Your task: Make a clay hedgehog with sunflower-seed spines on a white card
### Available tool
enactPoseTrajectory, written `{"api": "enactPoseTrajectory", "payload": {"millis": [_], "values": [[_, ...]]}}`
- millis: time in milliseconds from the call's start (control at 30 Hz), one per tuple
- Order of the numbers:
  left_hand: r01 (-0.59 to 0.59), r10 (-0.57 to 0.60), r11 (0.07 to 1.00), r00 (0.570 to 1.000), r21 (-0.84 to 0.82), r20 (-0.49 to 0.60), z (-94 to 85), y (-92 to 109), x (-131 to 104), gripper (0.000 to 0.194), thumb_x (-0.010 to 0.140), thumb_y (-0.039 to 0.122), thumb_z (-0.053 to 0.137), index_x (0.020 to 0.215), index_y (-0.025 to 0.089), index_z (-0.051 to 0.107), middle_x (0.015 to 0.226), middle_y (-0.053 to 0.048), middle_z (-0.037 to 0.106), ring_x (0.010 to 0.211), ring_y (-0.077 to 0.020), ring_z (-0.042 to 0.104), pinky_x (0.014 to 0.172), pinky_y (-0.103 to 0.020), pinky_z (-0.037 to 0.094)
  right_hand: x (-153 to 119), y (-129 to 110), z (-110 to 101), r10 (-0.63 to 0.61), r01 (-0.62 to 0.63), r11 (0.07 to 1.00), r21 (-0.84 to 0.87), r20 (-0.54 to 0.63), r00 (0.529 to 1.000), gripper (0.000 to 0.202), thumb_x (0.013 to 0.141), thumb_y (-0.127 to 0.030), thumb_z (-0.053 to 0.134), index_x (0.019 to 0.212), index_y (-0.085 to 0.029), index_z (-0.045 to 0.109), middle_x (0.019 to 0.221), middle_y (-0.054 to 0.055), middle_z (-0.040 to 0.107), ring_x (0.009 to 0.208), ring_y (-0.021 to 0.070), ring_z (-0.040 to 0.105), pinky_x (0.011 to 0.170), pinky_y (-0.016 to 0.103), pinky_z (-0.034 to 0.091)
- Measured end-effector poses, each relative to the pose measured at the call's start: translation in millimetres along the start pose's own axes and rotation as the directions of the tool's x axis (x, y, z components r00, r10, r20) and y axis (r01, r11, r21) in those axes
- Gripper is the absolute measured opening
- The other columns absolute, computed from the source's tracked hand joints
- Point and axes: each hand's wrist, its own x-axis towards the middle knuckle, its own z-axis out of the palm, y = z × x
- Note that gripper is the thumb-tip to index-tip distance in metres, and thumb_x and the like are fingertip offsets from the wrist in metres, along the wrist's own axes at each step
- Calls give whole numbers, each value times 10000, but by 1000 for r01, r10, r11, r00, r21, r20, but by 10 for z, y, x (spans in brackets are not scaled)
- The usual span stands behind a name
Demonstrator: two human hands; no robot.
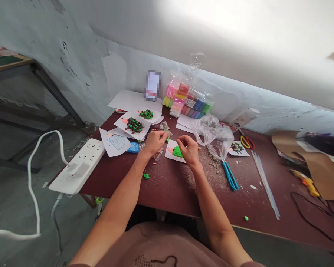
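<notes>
Brown shirt (158,244) nearest; left fingers (161,136), right fingers (184,140) curled nearly together by hedgehog card (175,152); hold unclear.

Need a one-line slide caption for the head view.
Left hand and right hand near a green hedgehog card on a dark red table, colourful packets behind.

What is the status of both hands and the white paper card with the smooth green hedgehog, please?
Left hand raised, fingertips together, hold unclear. Right hand partly hiding the card. Crumpled clear plastic bag near right hand.
</notes>
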Motion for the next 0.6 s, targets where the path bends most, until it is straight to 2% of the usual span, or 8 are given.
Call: {"api": "enactPoseTrajectory", "payload": {"millis": [100, 267, 367, 467, 600], "values": [[45, -36, 994, 995, 104, -94, -68, -57, 22, 309, 988, 331, 540, 840, 167, 756, 829, -70, 784, 778, -193, 686, 754, -275, 496, 25, 33, 10, 50, -50, 999, -19, -2, 999, 210, 896, -356, 555, 764, -207, 621, 719, 15, 660, 619, 145, 524, 633, 277, 410], [71, -56, 995, 980, 72, -191, -83, -86, 35, 235, 966, 191, 545, 1053, 167, 762, 1008, -78, 812, 932, -209, 746, 895, -298, 539, 43, -14, 135, 49, -45, 997, -56, 65, 997, 251, 914, -369, 533, 719, -220, 586, 676, 2, 638, 604, 143, 515, 612, 266, 377], [85, -64, 992, 979, 98, -194, -80, -92, 36, 252, 962, 143, 538, 1064, 163, 768, 1010, -79, 813, 958, -215, 751, 921, -308, 546, 33, -38, 219, 49, -39, 997, -68, 155, 987, 176, 879, -314, 574, 732, -219, 601, 710, -2, 657, 617, 143, 528, 620, 263, 382], [98, -67, 979, 983, 180, -173, -96, -111, 40, 266, 952, 112, 539, 1049, 166, 781, 1051, -85, 808, 992, -225, 743, 947, -320, 546, 14, -34, 261, 78, -65, 995, -75, 189, 979, 62, 833, -239, 599, 795, -214, 640, 767, -4, 685, 635, 142, 557, 645, 262, 404], [105, -67, 965, 984, 239, -163, -120, -142, 46, 282, 951, 106, 537, 1069, 169, 786, 1110, -96, 799, 1040, -245, 733, 974, -347, 545, -18, -59, 286, 116, -96, 991, -95, 224, 968, 86, 842, -195, 602, 864, -211, 683, 805, -3, 712, 662, 145, 588, 679, 261, 427]]}}
